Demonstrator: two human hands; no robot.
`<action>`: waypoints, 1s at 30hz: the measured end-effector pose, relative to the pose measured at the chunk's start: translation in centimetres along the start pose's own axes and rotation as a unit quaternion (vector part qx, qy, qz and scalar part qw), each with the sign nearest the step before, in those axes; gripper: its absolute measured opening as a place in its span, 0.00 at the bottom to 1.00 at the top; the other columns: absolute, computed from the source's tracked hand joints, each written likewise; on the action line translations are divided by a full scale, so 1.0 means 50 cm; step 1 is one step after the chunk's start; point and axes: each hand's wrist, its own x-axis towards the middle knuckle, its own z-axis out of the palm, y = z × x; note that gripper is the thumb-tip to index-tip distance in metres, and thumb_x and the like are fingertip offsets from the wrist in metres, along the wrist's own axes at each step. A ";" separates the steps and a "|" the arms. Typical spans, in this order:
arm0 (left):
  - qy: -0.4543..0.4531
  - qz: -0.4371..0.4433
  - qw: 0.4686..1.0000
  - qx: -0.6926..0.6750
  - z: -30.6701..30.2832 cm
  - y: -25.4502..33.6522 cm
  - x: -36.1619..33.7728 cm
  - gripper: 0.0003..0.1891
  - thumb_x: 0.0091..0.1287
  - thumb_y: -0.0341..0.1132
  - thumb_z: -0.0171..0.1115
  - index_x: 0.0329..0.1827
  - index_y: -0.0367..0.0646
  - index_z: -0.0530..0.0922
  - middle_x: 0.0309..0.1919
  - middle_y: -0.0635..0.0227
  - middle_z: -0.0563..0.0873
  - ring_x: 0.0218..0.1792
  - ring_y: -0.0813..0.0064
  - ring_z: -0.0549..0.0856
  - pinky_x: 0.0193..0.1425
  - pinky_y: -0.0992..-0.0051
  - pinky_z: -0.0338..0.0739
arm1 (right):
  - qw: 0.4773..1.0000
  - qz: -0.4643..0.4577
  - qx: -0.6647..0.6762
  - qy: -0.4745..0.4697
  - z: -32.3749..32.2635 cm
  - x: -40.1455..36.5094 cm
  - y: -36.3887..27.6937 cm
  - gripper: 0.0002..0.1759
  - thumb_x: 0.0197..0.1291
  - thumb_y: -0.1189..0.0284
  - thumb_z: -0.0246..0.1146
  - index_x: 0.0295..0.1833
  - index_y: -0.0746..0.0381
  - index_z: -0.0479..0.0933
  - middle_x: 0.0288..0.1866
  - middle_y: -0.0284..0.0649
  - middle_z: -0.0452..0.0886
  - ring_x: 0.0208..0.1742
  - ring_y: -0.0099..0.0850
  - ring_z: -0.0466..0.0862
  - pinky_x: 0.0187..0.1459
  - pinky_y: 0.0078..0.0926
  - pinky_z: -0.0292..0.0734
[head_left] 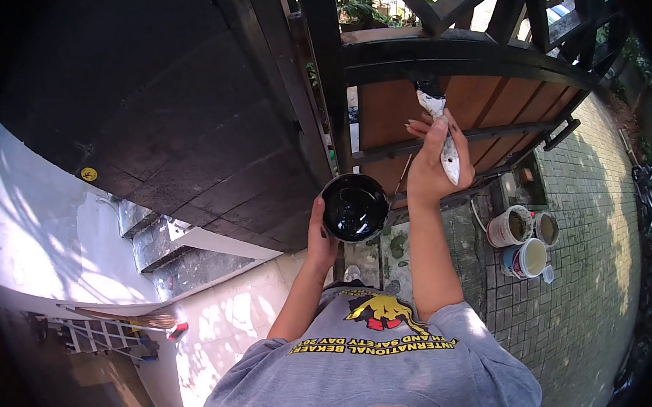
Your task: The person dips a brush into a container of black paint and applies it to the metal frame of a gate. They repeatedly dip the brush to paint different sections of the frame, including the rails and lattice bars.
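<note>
My right hand (pixel 439 161) is closed around the white handle of a paintbrush (pixel 433 103), whose bristles are dark with black paint. The bristle end meets the upper part of the gate (pixel 475 103), just under its dark curved rail; brown panels show below. In my left hand (pixel 320 237) is a round can of black paint (pixel 355 208), gripped by its left side with the open top facing up. The paint inside looks glossy. The can is held beside the gate's dark upright post, lower than the brush.
Several buckets (pixel 510 227) stand on the brick paving (pixel 580 205) to the right. A large dark panel (pixel 166 116) fills the upper left, with steps (pixel 155 245) below it. A broom (pixel 176 329) and a ladder-like rack (pixel 101 335) lie at lower left.
</note>
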 end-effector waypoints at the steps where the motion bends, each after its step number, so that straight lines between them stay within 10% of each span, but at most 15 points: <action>1: 0.011 0.002 1.000 -0.004 -0.003 -0.004 0.001 0.27 0.84 0.55 0.50 0.74 0.47 0.74 0.68 0.65 0.84 0.70 0.68 0.81 0.77 0.62 0.71 | 1.000 0.000 -0.005 0.001 0.004 -0.001 -0.010 0.11 0.72 0.83 0.64 0.53 0.81 0.83 0.43 0.57 0.91 0.35 0.34 0.93 0.38 0.30 0.93; 7: -0.005 -0.015 1.000 -0.019 -0.002 -0.008 0.012 0.27 0.84 0.55 0.51 0.75 0.48 0.73 0.68 0.66 0.84 0.68 0.68 0.83 0.76 0.61 0.74 | 0.963 -0.141 -0.034 -0.227 0.051 -0.059 -0.050 0.16 0.56 0.82 0.75 0.50 0.75 0.86 0.37 0.51 0.91 0.33 0.39 0.93 0.37 0.28 0.87; 15: -0.004 -0.003 1.000 0.007 -0.011 -0.006 0.020 0.30 0.83 0.58 0.50 0.76 0.46 0.73 0.68 0.63 0.84 0.70 0.65 0.81 0.77 0.57 0.72 | 0.995 -0.059 -0.078 0.035 -0.036 0.053 0.033 0.10 0.71 0.84 0.65 0.53 0.79 0.84 0.43 0.56 0.90 0.34 0.36 0.93 0.36 0.31 0.94; 24: -0.007 -0.023 1.000 -0.002 0.003 0.002 0.026 0.30 0.83 0.58 0.50 0.77 0.46 0.72 0.69 0.63 0.84 0.70 0.65 0.82 0.77 0.58 0.72 | 0.970 -0.151 -0.063 -0.181 0.071 -0.059 -0.041 0.17 0.61 0.82 0.72 0.55 0.76 0.84 0.38 0.54 0.91 0.37 0.40 0.95 0.37 0.29 0.88; 30: -0.006 -0.009 1.000 0.014 -0.007 0.005 0.028 0.30 0.83 0.58 0.50 0.76 0.46 0.73 0.69 0.63 0.83 0.70 0.65 0.82 0.76 0.57 0.73 | 1.000 -0.003 -0.017 -0.023 0.008 0.010 -0.005 0.11 0.70 0.83 0.66 0.54 0.78 0.84 0.40 0.53 0.91 0.35 0.33 0.93 0.37 0.27 0.92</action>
